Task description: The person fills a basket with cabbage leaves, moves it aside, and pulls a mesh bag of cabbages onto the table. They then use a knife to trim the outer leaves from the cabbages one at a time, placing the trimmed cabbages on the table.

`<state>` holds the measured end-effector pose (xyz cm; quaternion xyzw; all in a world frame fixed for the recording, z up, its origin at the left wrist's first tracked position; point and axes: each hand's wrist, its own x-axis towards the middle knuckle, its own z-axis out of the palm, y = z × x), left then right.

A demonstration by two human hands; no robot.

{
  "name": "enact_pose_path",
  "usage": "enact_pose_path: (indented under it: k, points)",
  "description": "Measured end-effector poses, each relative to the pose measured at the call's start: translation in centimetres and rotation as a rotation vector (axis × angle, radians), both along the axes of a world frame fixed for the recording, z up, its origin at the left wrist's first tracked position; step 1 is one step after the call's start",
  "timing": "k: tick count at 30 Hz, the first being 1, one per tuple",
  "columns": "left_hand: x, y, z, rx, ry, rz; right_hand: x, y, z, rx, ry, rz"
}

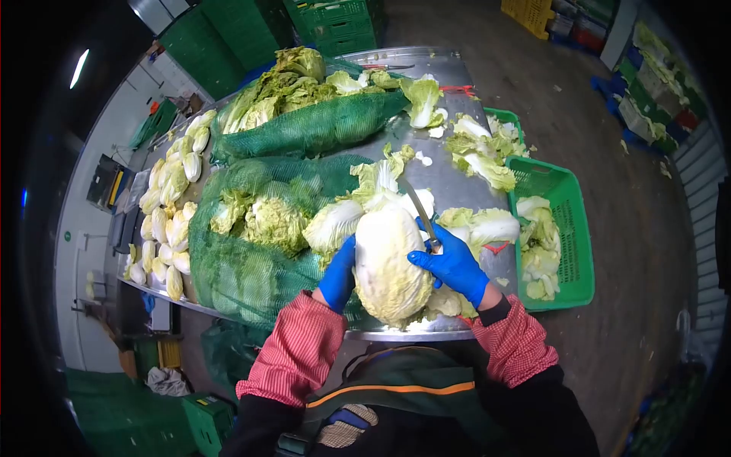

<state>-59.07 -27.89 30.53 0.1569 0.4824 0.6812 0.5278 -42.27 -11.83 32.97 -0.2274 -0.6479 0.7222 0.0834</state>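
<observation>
A large pale napa cabbage [391, 266] stands in front of me, held up over the near edge of the metal table. My left hand [337, 279], in a blue glove, presses against its left side. The right hand [455, 264], also gloved, is closed around a knife [418, 204] whose blade points up and away. Its thumb rests on the right side of the cabbage. Loose cabbage leaves [336, 227] lie behind and left of the cabbage, and more leaves [487, 227] lie to its right. The left fingertips are hidden behind the cabbage.
Green mesh sacks [304, 131] with cabbages cover the middle of the table [449, 68]. Trimmed cabbages [173, 179] line its left side. At the right edge is a green crate [575, 228] with leaves in it. Stacked crates [339, 27] stand beyond the table.
</observation>
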Motion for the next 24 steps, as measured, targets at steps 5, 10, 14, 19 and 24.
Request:
enact_pose_path:
  k: [5, 10, 14, 19, 24]
  points:
    - [1.7, -0.9, 0.0, -0.061, 0.452, 0.120, 0.5, -0.6, -1.1, 0.348, 0.010, 0.060]
    - [1.8, -1.0, -0.5, -0.055, 0.581, 0.164, 0.4, -1.8, -0.5, 0.620, -0.037, -0.013]
    - [1.7, -1.0, -0.8, -0.078, 0.624, 0.238, -0.2, -2.5, 0.3, 0.585, -0.155, -0.092]
    - [-0.1, -1.0, -0.4, 0.001, 0.207, 0.353, 0.8, -0.1, -3.3, 0.228, -0.146, -0.152]
    - [-0.8, 0.1, -2.3, -0.092, -0.031, 0.346, 1.0, 0.2, -6.9, -0.065, -0.100, -0.116]
